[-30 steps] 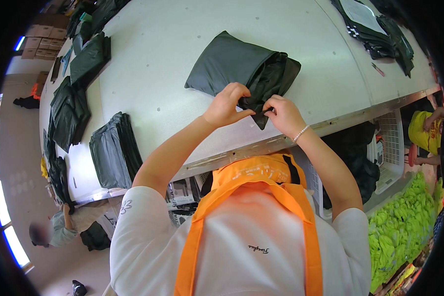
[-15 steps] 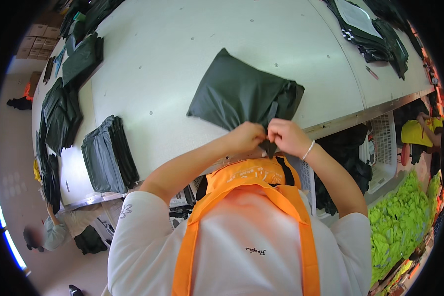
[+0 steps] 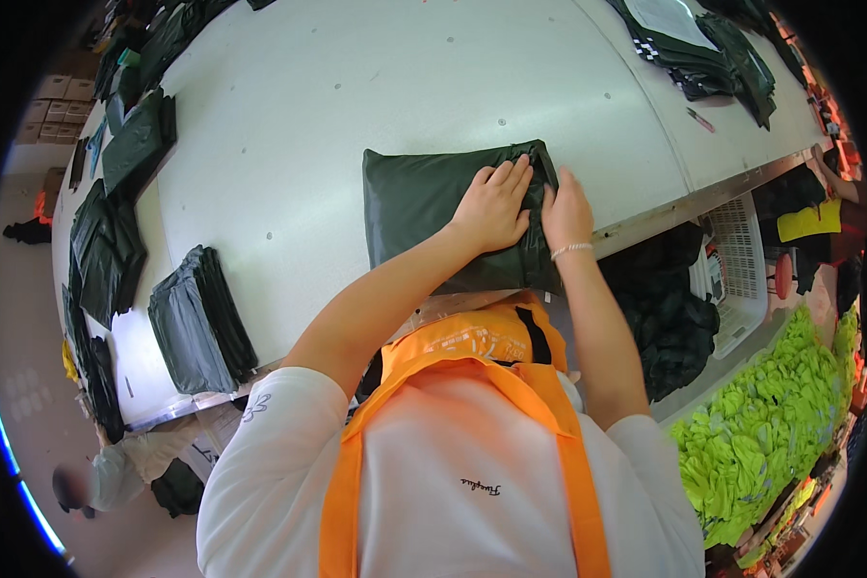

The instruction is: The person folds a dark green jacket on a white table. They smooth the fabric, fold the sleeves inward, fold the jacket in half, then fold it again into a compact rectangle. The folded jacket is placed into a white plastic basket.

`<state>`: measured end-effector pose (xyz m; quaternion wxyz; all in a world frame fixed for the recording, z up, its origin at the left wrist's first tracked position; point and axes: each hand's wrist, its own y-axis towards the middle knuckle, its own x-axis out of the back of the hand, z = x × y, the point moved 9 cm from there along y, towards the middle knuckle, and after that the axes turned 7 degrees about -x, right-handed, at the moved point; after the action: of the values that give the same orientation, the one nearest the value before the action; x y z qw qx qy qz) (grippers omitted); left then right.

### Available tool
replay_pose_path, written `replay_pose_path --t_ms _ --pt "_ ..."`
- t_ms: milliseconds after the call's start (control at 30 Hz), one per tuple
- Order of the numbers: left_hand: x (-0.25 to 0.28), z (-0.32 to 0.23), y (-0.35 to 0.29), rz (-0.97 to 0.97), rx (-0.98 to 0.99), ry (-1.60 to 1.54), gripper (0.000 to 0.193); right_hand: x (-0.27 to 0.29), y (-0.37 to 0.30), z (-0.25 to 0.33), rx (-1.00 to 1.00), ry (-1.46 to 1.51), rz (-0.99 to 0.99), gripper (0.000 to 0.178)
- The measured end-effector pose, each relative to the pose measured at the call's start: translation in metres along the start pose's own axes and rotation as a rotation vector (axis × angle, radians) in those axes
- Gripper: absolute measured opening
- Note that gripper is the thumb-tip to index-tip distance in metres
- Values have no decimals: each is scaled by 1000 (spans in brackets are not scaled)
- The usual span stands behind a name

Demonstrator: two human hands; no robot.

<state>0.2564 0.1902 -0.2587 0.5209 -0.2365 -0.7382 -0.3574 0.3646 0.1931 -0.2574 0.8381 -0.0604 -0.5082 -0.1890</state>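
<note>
A dark green-black plastic mailing bag (image 3: 414,197), plump with something inside, lies on the white table in front of my body. Its folded end is toward the right. My left hand (image 3: 496,204) rests palm down on the bag near that end, its fingers stretched out. Along the bag's right edge stands my right hand (image 3: 568,214), fingers extended and its side against the folded flap. Neither hand grips anything. What is in the bag is hidden.
A stack of flat dark bags (image 3: 200,323) stands at the table's left front. More dark packages (image 3: 140,144) line the far left. Dark garments with a paper (image 3: 679,24) lie back right. Right of the table are a white crate (image 3: 742,270), a lime-green pile (image 3: 756,429) and another person.
My hands have let go of the bag's near right corner and moved up onto its right end. The bag has turned squarer to me, and both hands have opened flat.
</note>
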Motion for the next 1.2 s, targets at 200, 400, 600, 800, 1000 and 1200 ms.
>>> replay_pose_path --t_ms 200,400,600,800,1000,1200 --pt "-18 20 -1 146 122 -24 52 -22 13 49 271 -122 173 21" --pt "-38 58 -16 1 116 -215 40 -52 -3 73 411 -291 289 25" --pt "56 67 -61 -97 210 -81 60 -45 -2 71 353 -229 309 30" --pt "16 67 -70 53 275 83 71 -29 17 56 216 25 160 41" --pt "-2 72 -67 11 374 -16 64 -43 13 82 314 -99 195 21" --pt "-26 79 -60 118 429 -61 63 -100 -21 121 632 -655 233 20"
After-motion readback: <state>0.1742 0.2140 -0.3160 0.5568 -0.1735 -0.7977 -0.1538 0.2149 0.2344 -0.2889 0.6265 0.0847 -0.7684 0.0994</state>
